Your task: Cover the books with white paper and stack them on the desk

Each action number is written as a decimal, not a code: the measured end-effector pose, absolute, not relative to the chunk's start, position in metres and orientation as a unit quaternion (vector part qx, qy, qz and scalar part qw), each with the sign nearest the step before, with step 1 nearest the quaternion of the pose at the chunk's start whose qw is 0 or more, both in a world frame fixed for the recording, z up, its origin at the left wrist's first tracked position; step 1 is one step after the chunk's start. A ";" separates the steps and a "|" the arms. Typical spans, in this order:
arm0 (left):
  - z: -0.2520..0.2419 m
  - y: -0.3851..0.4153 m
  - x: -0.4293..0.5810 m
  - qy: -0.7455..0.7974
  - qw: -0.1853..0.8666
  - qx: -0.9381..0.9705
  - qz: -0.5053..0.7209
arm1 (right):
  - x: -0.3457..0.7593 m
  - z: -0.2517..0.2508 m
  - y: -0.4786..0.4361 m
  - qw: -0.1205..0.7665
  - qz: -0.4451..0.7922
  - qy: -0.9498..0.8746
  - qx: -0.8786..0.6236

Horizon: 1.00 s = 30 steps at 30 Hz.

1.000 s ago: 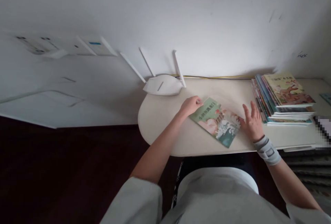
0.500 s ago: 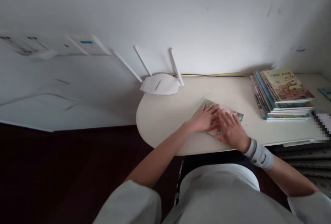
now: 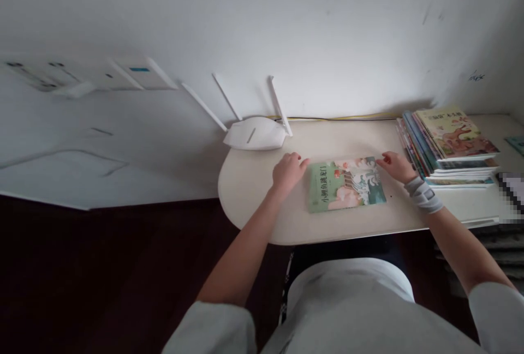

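A thin picture book [image 3: 347,185] lies flat on the white table, its green, pink and white cover facing up and turned sideways to me. My left hand [image 3: 287,173] is beside its left end, fingers loosely curled and thumb apart, with the thumb tip close to the upper left corner. At the opposite end, my right hand [image 3: 396,166] has its thumb near the upper right corner and its fingers bent. A grey band [image 3: 423,195] circles the right wrist. Neither hand grips the book; whether the thumb tips touch its edges I cannot tell.
A stack of picture books [image 3: 454,147] stands right of my right hand. Behind my left hand sits a white router [image 3: 256,133] with upright antennas. Cables run along the wall. The table [image 3: 249,196] has a rounded left end.
Both hands were together on top of the book; they have moved apart to its two ends. The book, tilted before, now lies nearly parallel to the table's front edge, its cover uncovered.
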<state>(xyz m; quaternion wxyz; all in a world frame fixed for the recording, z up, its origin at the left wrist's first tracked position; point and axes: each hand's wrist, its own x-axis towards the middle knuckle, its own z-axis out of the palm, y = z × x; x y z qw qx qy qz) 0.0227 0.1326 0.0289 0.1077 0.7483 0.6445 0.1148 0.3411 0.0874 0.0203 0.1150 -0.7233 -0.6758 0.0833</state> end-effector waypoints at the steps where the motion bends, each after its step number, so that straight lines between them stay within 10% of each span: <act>1: 0.028 0.139 0.020 0.653 0.127 0.738 0.110 | 0.344 0.022 0.098 0.106 0.095 -0.672 -0.727; 30: 0.024 0.089 0.098 0.526 0.024 0.844 0.101 | 0.293 0.018 0.114 0.005 -0.027 -0.690 -0.723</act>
